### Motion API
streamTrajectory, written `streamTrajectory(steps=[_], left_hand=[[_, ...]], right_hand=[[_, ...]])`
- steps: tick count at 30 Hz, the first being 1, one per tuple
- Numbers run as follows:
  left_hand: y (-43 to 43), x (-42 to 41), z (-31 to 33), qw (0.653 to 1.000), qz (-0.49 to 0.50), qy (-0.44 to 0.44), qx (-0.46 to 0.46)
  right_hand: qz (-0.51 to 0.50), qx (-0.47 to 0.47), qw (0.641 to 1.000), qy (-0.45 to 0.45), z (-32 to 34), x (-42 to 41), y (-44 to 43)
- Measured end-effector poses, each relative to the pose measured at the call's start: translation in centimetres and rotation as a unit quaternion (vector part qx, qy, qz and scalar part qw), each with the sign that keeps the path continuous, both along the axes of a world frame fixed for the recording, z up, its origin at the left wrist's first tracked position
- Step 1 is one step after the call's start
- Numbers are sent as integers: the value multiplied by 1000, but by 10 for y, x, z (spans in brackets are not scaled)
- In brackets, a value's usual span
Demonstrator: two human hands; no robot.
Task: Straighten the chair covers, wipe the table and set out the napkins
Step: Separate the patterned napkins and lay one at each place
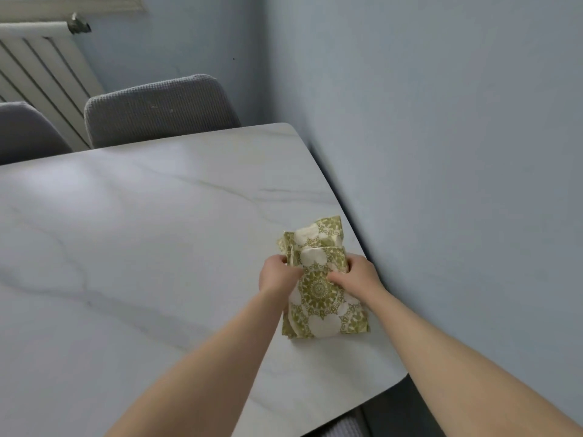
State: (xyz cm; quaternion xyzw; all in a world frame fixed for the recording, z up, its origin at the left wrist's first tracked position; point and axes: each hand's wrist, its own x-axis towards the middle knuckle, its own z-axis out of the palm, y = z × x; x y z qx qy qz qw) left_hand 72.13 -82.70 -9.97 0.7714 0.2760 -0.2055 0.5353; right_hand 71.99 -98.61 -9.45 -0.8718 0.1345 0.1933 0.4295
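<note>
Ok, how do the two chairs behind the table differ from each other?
The right chair looks lighter grey with a clear waffle weave; the left chair looks darker and smoother. The right chair's back shows almost whole, while the left chair is cut off by the picture's edge. Both are grey, cloth-covered and stand at the far edge of the table.
</note>
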Motion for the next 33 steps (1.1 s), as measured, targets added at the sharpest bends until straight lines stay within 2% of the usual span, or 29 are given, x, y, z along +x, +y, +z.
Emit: streamTrajectory(steps=[5, 10, 11, 13, 15, 16, 19, 22, 24, 30, 33], left_hand=[[16, -16, 14, 995, 31, -34, -91], [54, -42, 31, 987, 34, -50, -146], [61, -47, 34, 991, 26, -66, -114], [73, -58, 38, 989, -11, -143, 34], [85, -73, 46, 949, -66, -268, 154], [91, -81, 52, 926, -103, -319, 170], [105, -101, 73, 895, -240, -343, 155], [121, -122, 87, 880, -303, -338, 137], [132, -134, 92, 881, -308, -334, 127], [140, -168, 98, 897, -285, -319, 108], [139, -181, 99, 896, -264, -333, 131]], right_hand=[[-41, 183, 981, 56, 19, -17, 6], [-106, 279, 952, 68, 35, -38, 22], [-132, 302, 941, 74, 37, -42, 27], [-184, 354, 912, 96, 40, -52, 37], [-210, 412, 878, 121, 50, -65, 50], [-212, 447, 859, 132, 54, -72, 57], [-212, 521, 813, 147, 64, -91, 77], [-206, 543, 798, 158, 72, -105, 95], [-201, 552, 792, 164, 79, -112, 105], [-173, 637, 738, 139, 94, -136, 134], [-151, 654, 731, 123, 102, -147, 152]])
